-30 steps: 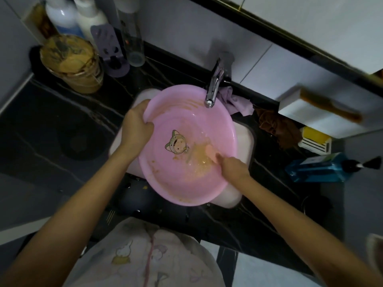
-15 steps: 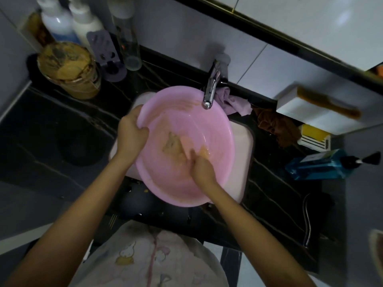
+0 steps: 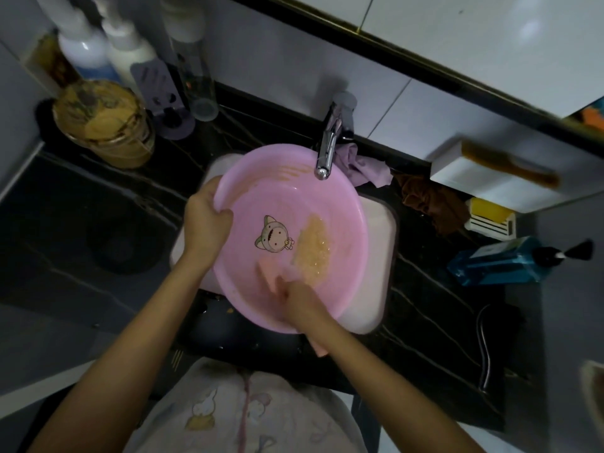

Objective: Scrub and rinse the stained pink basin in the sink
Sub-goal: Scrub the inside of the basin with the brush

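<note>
The pink basin (image 3: 294,197) sits tilted over the sink (image 3: 380,256), between the two hands. The left hand (image 3: 204,220) clamps the rim, fingers curled over the edge. The right hand (image 3: 300,302) bunches its fingers on a pale sponge (image 3: 268,271) against the inner wall (motion blur softens the grip). Just beyond that hand lies a yellowish sudsy patch (image 3: 312,246), and faint streaks mark the far wall under the tap (image 3: 327,152). We would hold the rim firm, push the sponge through the patch in short overlapping strokes, then turn the basin to bring the streaks within reach.
</note>
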Demonstrator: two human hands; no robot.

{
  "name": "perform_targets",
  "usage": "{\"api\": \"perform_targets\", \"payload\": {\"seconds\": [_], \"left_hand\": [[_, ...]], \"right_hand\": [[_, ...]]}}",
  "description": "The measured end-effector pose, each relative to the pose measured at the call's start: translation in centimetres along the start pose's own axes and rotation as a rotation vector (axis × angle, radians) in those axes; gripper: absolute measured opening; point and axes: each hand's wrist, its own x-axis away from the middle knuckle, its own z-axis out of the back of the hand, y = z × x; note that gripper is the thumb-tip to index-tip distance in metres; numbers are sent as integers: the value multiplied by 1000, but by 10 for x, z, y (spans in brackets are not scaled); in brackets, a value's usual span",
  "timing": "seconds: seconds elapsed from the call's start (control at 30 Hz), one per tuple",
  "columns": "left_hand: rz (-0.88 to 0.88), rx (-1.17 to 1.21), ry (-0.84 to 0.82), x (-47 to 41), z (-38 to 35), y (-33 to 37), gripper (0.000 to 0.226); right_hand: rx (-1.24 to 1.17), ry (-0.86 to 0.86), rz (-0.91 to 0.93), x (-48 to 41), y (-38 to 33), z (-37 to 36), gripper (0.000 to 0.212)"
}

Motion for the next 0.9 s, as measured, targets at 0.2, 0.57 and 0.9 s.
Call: {"api": "perform_targets", "payload": {"seconds": [0.2, 0.57, 0.9], "left_hand": [[8, 31, -12, 1, 0, -1, 63], [-28, 42, -35, 5, -2, 1, 62], [-8, 31, -20, 2, -4, 0, 63]], "right_hand": [[8, 161, -101, -31, 12, 15, 22], [40, 213, 88, -66, -16, 29, 57], [-70, 122, 107, -35, -21, -6, 37]]}}
